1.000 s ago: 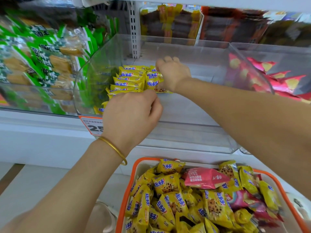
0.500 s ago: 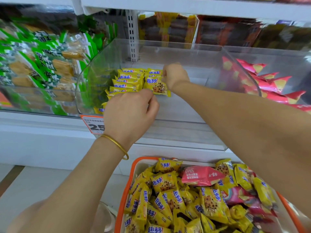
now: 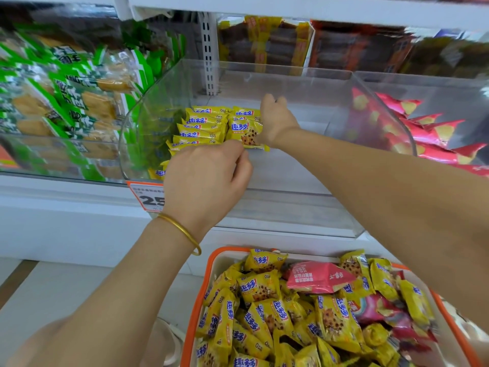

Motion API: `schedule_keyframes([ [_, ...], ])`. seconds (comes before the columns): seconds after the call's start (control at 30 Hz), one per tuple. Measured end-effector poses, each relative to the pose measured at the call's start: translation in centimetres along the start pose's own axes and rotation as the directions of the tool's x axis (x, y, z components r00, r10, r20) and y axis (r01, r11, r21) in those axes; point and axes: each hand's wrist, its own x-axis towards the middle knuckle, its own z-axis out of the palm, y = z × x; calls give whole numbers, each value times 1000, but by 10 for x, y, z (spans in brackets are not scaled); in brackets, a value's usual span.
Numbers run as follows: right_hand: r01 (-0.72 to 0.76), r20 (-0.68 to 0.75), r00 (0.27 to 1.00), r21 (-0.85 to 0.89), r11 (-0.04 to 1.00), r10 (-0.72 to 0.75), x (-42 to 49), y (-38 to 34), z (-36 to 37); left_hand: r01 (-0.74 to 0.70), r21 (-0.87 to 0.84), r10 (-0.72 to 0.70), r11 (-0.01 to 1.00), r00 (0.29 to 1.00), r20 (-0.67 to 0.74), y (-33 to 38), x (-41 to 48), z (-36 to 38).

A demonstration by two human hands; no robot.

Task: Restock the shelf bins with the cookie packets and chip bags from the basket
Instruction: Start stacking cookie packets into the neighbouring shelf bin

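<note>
Now left hand (image 3: 209, 170) pinches cookie packet (image 3: 244, 131) edge; right hand (image 3: 275, 120) alongside, grip unclear.

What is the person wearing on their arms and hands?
Both arms are bare, with no sleeves showing and no gloves on the left hand or right hand. The only thing worn is a thin gold bangle around the left wrist.

Yellow cookie packets (image 3: 201, 127) stand in rows at the clear bin's (image 3: 291, 218) left. More fill the orange basket (image 3: 196, 303) among pink chip bags (image 3: 317, 278).
</note>
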Motion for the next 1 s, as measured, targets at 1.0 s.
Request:
schedule_keyframes([
  [1.0,1,476,875,-192,981,92,-273,65,131,-230,-138,250,963,585,771,45,-91,29],
])
